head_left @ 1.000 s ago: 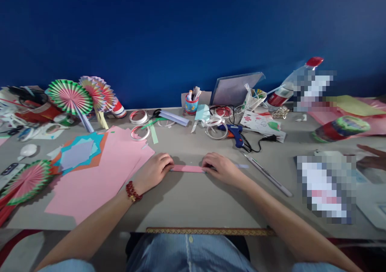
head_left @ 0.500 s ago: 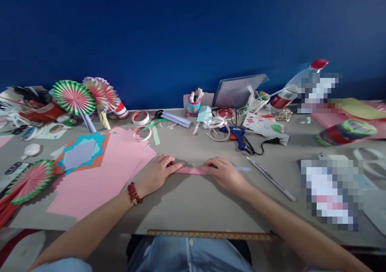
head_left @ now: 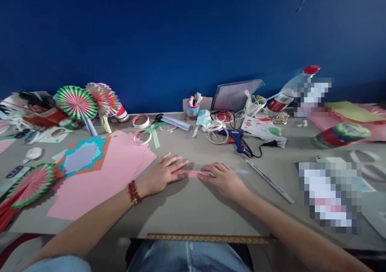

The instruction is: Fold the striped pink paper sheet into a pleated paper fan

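Observation:
A narrow pink paper strip (head_left: pixel 193 174) lies across the grey table between my hands. My left hand (head_left: pixel 161 175), with a red bead bracelet at the wrist, has its fingers spread over the strip's left end, the thumb touching it. At the other end, my right hand (head_left: pixel 224 179) has its fingers close together and curled onto the strip. Their undersides are hidden. A pale lilac strip (head_left: pixel 242 171) sticks out beyond my right hand. Further right lies a craft knife (head_left: pixel 269 181), apart from that hand. Pink paper sheets (head_left: pixel 99 187) spread to the left of my left hand.
A blue glue gun (head_left: pixel 238 138) with a black cord lies behind my right hand. Tape rolls (head_left: pixel 141 121), a pen cup (head_left: pixel 193 110) and pleated paper fans (head_left: pixel 77 103) stand along the back. At right lies a tilted bottle (head_left: pixel 285 97). A patterned ruler (head_left: pixel 211 237) runs along the front edge.
My left hand's fingers have spread apart and lifted off the strip's edge, where they were bunched together before. My right hand stays at the strip's right end. The view has shifted slightly.

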Demonstrator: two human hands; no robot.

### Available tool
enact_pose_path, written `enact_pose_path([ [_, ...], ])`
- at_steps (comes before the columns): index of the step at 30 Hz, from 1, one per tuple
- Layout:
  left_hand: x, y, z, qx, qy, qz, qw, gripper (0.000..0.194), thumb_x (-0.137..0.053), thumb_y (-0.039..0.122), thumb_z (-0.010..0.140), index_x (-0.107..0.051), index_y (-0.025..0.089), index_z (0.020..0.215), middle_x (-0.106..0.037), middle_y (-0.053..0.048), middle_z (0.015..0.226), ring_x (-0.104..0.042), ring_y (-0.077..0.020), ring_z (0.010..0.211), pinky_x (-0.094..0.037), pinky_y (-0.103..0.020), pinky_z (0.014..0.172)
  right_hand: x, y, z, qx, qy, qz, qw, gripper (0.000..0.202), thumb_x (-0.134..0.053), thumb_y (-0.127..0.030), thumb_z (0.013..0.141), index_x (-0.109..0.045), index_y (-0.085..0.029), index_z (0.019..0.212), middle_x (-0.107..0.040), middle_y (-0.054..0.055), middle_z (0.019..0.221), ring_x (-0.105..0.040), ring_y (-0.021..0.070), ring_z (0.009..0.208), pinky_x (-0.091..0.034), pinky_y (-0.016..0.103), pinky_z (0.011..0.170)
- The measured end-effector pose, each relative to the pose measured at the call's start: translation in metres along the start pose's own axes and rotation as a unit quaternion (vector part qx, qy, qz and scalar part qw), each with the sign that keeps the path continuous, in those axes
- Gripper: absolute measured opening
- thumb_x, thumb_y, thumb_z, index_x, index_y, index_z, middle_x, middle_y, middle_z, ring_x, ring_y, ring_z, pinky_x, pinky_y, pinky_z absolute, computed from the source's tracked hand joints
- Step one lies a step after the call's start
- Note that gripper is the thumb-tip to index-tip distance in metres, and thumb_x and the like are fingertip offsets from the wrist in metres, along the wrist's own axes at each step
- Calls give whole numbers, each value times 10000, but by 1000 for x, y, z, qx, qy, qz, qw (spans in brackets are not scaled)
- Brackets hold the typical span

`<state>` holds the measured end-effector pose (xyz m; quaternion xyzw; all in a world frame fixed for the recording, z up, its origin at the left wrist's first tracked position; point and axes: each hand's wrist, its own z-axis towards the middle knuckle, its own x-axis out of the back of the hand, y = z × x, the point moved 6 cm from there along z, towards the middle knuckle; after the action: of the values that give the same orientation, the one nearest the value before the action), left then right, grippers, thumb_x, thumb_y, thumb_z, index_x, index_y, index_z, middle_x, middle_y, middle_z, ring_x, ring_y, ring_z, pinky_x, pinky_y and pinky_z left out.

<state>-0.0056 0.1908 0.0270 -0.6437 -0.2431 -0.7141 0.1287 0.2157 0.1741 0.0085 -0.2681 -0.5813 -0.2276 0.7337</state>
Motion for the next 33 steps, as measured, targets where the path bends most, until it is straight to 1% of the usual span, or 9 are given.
enact_pose_path([
  [3,-6,6,-7,-9,-29,-14,999,678,-477,133,957,-281,340,1573,-346,-20,1618,-211,-280,1528,-107,-600,1233,0,6,-11,-9,5,20,1000,424,-517,-106,934,-658,-298,1285,-652,86,1307,-571,252,1123,-483,410,930],
  [7,-15,13,-19,-15,-65,-42,997,774,-484,416,1011,-46,229,1621,-193,-91,1664,-165,-280,1543,-58,-530,1255,-4,8,-27,-21,17,45,999,459,-487,-73,914,-638,-245,1312,-637,80,1365,-553,247,1211,-473,430,999],
  [11,-14,15,-22,-17,-76,-60,995,821,-447,569,1006,-19,234,1621,-155,-103,1668,-182,-277,1540,-84,-483,1259,1,2,-27,-31,31,46,998,449,-494,-71,908,-633,-226,1306,-630,83,1379,-551,261,1231,-486,452,992],
  [16,-12,17,-21,-23,-72,-56,996,842,-451,583,1000,-13,219,1620,-158,-110,1667,-187,-279,1539,-83,-479,1261,13,-13,-8,-23,62,22,998,308,-509,-117,929,-684,-187,1172,-672,113,1292,-609,281,1103,-461,498,1019],
  [23,-15,13,-24,-17,-53,-81,995,835,-440,581,1003,-11,218,1620,-177,-121,1666,-196,-282,1536,-104,-496,1262,6,-19,1,16,76,18,997,271,-538,-97,940,-687,-191,1146,-720,116,1145,-631,259,1035,-505,436,929],
  [26,-13,4,-27,42,-12,-114,992,771,-445,524,1018,-67,224,1619,-178,-135,1666,-232,-292,1524,-244,-485,1232,3,-16,2,23,64,-2,998,258,-537,-91,939,-682,-170,1137,-726,118,1079,-638,255,1009,-518,402,879],
  [28,-7,-2,-31,95,45,-137,985,653,-443,444,1033,-193,232,1598,-223,-142,1655,-294,-297,1499,-344,-479,1186,2,-13,3,26,58,-8,998,249,-525,-95,946,-677,-159,1131,-722,122,1061,-639,251,995,-521,380,851],
  [30,4,-1,-36,136,134,-153,970,461,-425,342,1040,-421,240,1489,-401,-139,1570,-429,-280,1414,-422,-475,1128,2,-9,4,29,65,8,997,238,-512,-116,959,-676,-165,1125,-719,120,1052,-639,240,983,-518,368,854],
  [33,21,17,-37,120,230,-185,948,282,-421,244,1020,-663,237,1163,-694,-107,1176,-640,-233,1105,-525,-439,992,6,-1,6,8,90,79,993,221,-496,-180,986,-680,-185,1110,-720,110,1027,-642,227,966,-520,357,852],
])
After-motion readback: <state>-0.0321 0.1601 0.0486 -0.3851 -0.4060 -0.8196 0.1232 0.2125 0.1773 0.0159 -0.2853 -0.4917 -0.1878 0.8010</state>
